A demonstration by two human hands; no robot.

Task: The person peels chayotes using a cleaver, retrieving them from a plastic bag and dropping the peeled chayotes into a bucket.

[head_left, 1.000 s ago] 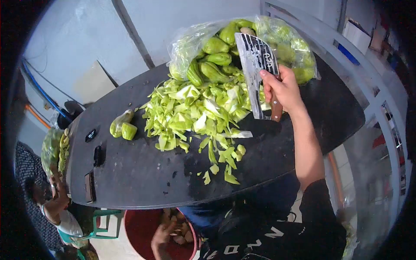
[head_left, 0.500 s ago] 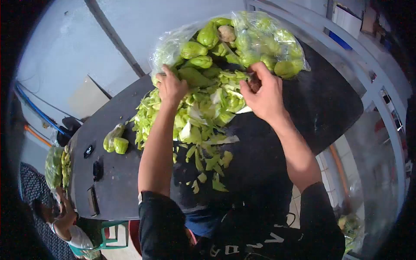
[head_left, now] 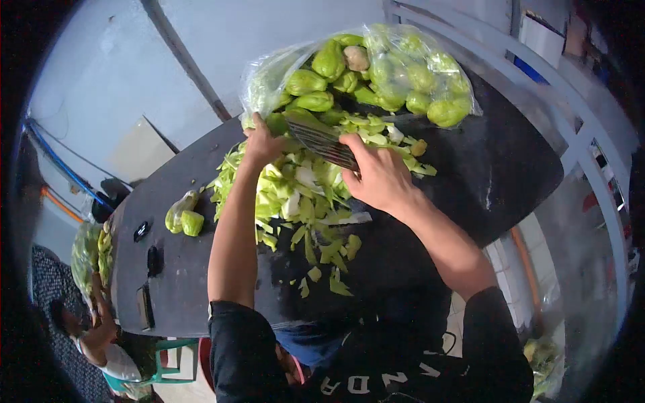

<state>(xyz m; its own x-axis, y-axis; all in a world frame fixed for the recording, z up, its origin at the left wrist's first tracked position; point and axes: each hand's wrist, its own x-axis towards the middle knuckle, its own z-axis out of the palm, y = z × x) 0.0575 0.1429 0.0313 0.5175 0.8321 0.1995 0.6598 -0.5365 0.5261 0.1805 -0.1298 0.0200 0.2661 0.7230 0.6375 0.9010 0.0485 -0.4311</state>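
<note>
My right hand (head_left: 383, 176) grips a knife, its broad dark blade (head_left: 321, 142) slanting up and left across a green chayote (head_left: 306, 117). My left hand (head_left: 263, 143) is closed around the chayote's left end, close to the blade tip; its fingertips are partly hidden. Below and around both hands spreads a pile of cut chayote pieces (head_left: 295, 195), pale green and loose. Behind them, whole chayotes (head_left: 329, 60) show in the mouth of a clear plastic bag (head_left: 420, 67).
On the dark table (head_left: 497, 174), two chayotes (head_left: 191, 223), one seemingly cut, lie at left near small black objects (head_left: 153, 260). A wall rises behind; a pale metal railing (head_left: 571, 134) runs along the right. At lower left, another person (head_left: 107, 342) sits by bagged greens (head_left: 86, 258).
My right hand has moved left and down, bringing the knife blade over the chayote. More cut pieces show at right where that hand was. My left hand stays near the same spot.
</note>
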